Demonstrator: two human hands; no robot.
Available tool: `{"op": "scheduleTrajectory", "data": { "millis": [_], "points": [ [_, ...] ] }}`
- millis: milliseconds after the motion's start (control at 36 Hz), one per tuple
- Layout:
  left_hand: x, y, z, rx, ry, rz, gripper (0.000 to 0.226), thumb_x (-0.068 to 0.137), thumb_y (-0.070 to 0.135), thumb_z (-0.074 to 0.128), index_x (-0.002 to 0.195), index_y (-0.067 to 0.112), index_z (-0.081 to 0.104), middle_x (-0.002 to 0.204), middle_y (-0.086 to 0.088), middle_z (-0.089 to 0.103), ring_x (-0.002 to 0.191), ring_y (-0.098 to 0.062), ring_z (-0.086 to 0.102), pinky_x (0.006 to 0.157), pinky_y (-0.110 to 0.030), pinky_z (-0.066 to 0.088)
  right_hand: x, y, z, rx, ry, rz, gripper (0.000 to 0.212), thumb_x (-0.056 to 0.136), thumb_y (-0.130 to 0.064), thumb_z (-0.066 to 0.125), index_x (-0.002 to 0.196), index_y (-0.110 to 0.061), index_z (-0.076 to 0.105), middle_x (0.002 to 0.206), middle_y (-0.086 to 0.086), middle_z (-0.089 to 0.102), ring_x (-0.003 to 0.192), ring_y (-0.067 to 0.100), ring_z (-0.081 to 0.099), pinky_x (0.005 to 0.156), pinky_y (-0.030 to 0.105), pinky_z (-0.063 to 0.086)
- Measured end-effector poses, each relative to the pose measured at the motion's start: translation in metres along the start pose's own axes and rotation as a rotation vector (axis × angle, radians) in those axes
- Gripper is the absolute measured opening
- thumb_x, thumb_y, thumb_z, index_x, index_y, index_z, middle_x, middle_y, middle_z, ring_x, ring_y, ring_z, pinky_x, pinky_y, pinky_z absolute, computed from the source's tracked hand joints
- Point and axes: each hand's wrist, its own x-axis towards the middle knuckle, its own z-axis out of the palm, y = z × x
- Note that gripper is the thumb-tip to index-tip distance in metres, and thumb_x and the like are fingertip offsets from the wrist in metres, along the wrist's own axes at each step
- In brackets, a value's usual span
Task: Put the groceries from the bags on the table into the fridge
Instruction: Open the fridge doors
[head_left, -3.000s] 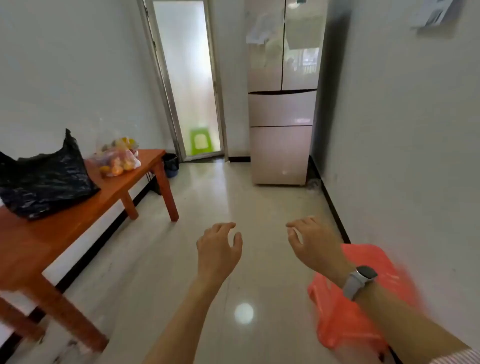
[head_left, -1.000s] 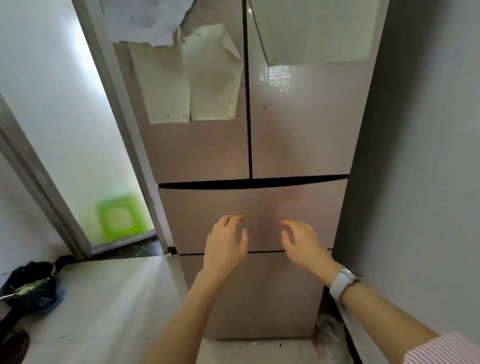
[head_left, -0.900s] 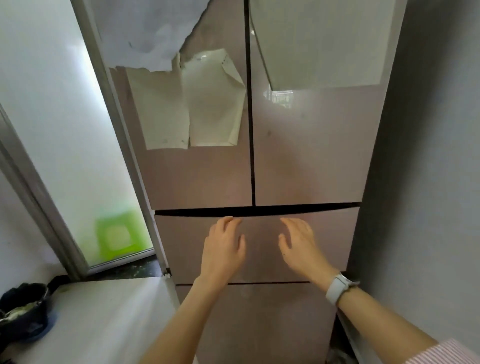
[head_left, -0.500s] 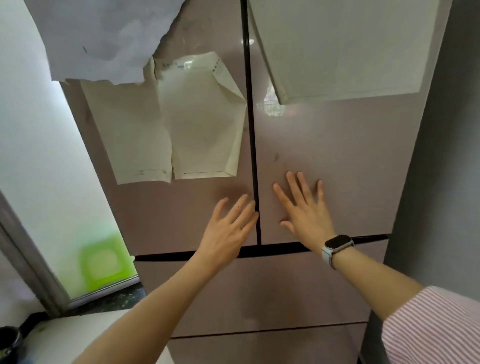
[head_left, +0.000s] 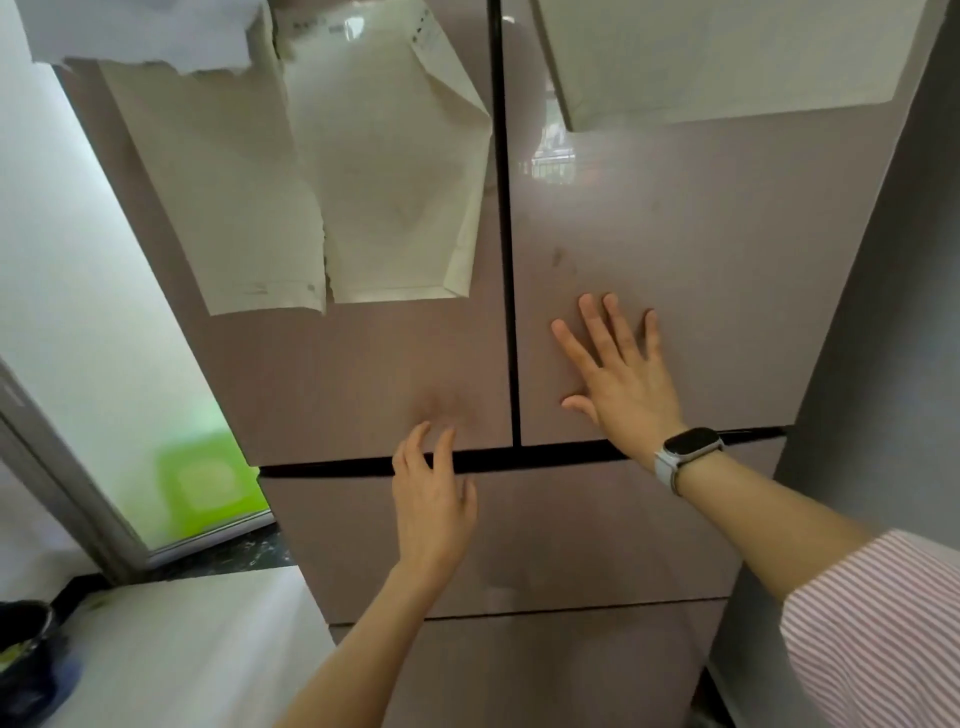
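At the fridge front: two hands up against closed doors, nothing held in either.
Fridge (head_left: 675, 249): one, pink-beige and glossy; two upper doors side by side, shut, split by a dark vertical seam; two drawer fronts below them, also shut.
Left hand (head_left: 434, 506): one, fingers loosely curled and spread, empty; fingertips at the dark horizontal gap under the upper left door.
Right hand (head_left: 626, 384): one, fingers spread wide, palm lying against the lower part of the upper right door, empty.
Watch (head_left: 688, 452): one, on the right wrist, dark face, pale strap.
Sleeve (head_left: 878, 634): one, pink and white stripes, on the right arm.
Paper sheets (head_left: 384, 171): four on the upper doors, three left, one right, partly peeling.
Groceries and bags: out of view.
Green stool (head_left: 208, 486): one, blurred, behind frosted glass at left.
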Motion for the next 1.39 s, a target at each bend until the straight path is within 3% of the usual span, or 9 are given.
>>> {"op": "scheduleTrajectory", "data": {
  "millis": [167,333,417,556,694,861,1000,1250,1389],
  "points": [
    [0.013,0.024,0.011,-1.115,-0.072,-0.984,0.08,0.088,0.017,0.064,0.148,0.009,0.011,0.14,-0.012,0.04,0.12,-0.023,0.05,0.106,-0.041,0.04,-0.009,-0.02,0.002,0.062,0.02,0.102,0.103,0.069,-0.035,0.077,0.147,-0.019,0.011,0.154,0.016,0.008,0.14,0.037,0.003,0.106,0.062,0.007],
    [0.044,0.017,0.01,-1.699,0.053,-1.233,0.052,0.085,0.02,0.067,0.13,0.006,0.044,0.14,-0.013,0.042,0.131,-0.028,0.04,0.1,-0.042,0.043,-0.009,-0.026,0.006,0.073,-0.033,0.122,0.122,0.057,-0.051,0.08,0.147,-0.018,0.004,0.152,0.012,-0.002,0.14,0.038,-0.01,0.105,0.064,0.004],
    [0.052,0.017,0.01,-1.69,0.102,-1.279,0.053,0.083,0.025,0.069,0.127,0.008,0.047,0.136,-0.01,0.048,0.126,-0.026,0.045,0.098,-0.041,0.043,-0.008,-0.026,0.009,0.074,-0.048,0.127,0.127,0.058,-0.052,0.078,0.146,-0.021,-0.009,0.153,0.009,-0.007,0.137,0.034,-0.029,0.106,0.063,-0.003],
    [0.051,0.023,0.012,-1.506,0.095,-1.275,0.05,0.084,0.035,0.066,0.121,0.006,0.05,0.125,-0.006,0.051,0.119,-0.022,0.048,0.083,-0.03,0.045,-0.007,-0.028,0.005,0.074,-0.069,0.141,0.135,0.053,-0.051,0.081,0.145,-0.022,-0.013,0.152,0.011,-0.003,0.139,0.037,-0.008,0.104,0.064,0.001],
    [0.046,0.023,0.01,-1.427,0.058,-1.269,0.032,0.086,0.038,0.063,0.091,0.009,0.051,0.087,0.0,0.052,0.073,-0.012,0.05,0.061,-0.024,0.043,-0.007,-0.028,0.004,0.083,-0.083,0.141,0.125,0.051,-0.052,0.082,0.146,-0.019,0.007,0.152,0.011,0.001,0.139,0.037,0.0,0.104,0.064,0.004],
    [0.046,0.024,0.006,-1.423,0.074,-1.285,0.042,0.084,0.042,0.064,0.106,0.007,0.054,0.102,-0.005,0.057,0.075,-0.013,0.055,0.04,-0.019,0.039,-0.008,-0.027,0.0,0.168,-0.1,0.145,0.125,0.054,-0.047,0.083,0.147,-0.023,0.002,0.153,0.006,-0.004,0.14,0.031,-0.021,0.106,0.061,-0.002],
    [0.039,0.023,0.007,-1.433,0.081,-1.254,0.032,0.087,0.037,0.062,0.101,0.009,0.057,0.09,0.0,0.062,0.069,-0.01,0.055,0.039,-0.021,0.035,-0.008,-0.026,0.002,0.185,-0.1,0.155,0.136,0.054,-0.048,0.082,0.144,-0.027,-0.017,0.149,0.003,-0.035,0.137,0.027,-0.031,0.106,0.062,-0.003],
    [0.023,0.016,0.0,-1.376,0.063,-1.232,0.038,0.086,0.038,0.063,0.106,0.007,0.055,0.087,0.0,0.057,0.075,-0.011,0.053,0.058,-0.028,0.04,-0.01,-0.028,-0.018,0.268,-0.169,0.167,0.106,0.071,-0.024,0.075,0.147,-0.022,0.002,0.156,0.012,-0.002,0.141,0.034,-0.01,0.11,0.061,0.008],
    [0.01,0.018,-0.011,-1.322,0.015,-1.193,0.028,0.086,0.032,0.065,0.096,0.008,0.057,0.087,-0.002,0.057,0.074,-0.013,0.054,0.057,-0.025,0.043,-0.021,-0.051,-0.057,0.821,-0.262,0.181,0.072,0.093,-0.022,0.048,0.148,-0.019,0.002,0.157,0.0,-0.008,0.143,0.018,-0.014,0.118,0.04,0.009]
  ]
}}
